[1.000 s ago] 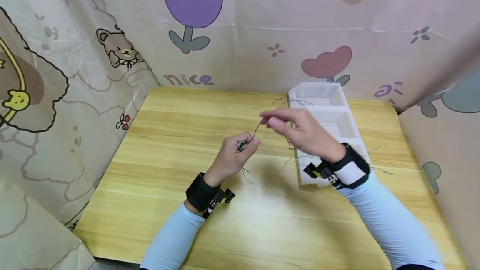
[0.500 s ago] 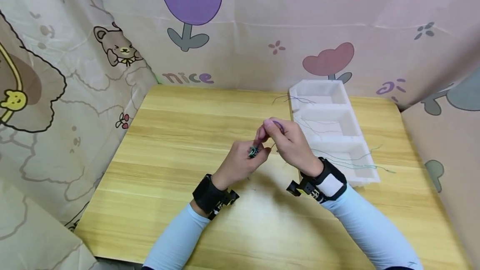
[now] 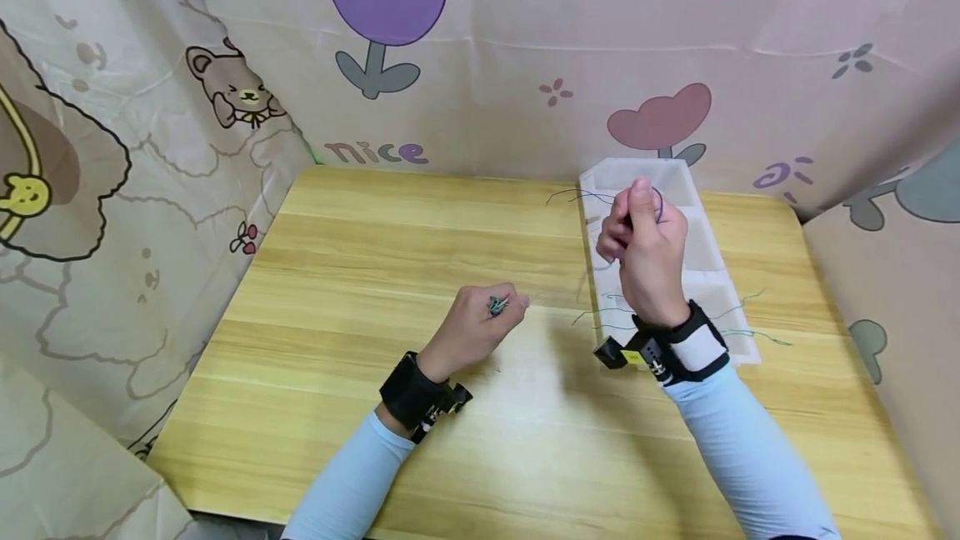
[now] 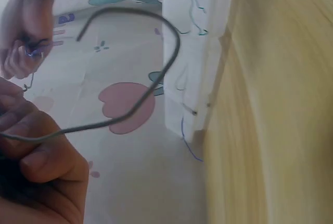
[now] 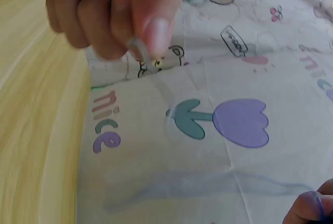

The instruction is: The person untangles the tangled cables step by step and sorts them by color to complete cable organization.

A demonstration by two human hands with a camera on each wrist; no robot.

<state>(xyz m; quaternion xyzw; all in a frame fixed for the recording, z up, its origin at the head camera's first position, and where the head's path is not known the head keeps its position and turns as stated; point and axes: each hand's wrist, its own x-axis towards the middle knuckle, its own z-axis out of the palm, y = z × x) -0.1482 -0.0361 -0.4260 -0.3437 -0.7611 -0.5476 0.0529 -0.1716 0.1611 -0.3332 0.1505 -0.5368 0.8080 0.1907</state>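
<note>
My left hand (image 3: pixel 474 327) grips a small bundle of thin green and grey wires (image 3: pixel 498 305) over the middle of the table. In the left wrist view a grey wire (image 4: pixel 174 52) curves out past its fingers. Higher and to the right, my right hand (image 3: pixel 648 252) pinches a dark blue wire (image 3: pixel 660 205) between thumb and curled fingers, above the white tray (image 3: pixel 705 250). A bit of blue wire (image 5: pixel 318 203) shows at that hand in the right wrist view's corner, where the left hand (image 5: pixel 117 10) appears blurred at the top.
Green wires (image 3: pixel 757 336) lie across the tray's nearest compartment and stick out over its rim. Dark wires (image 3: pixel 573 192) hang over the left rim of the farthest compartment. A printed cloth (image 3: pixel 487 90) rises behind the wooden table (image 3: pixel 360 273).
After meeting the left hand, my right hand has drawn away to the upper right with the blue wire, over the tray. The left hand has stayed nearly in place with its bundle.
</note>
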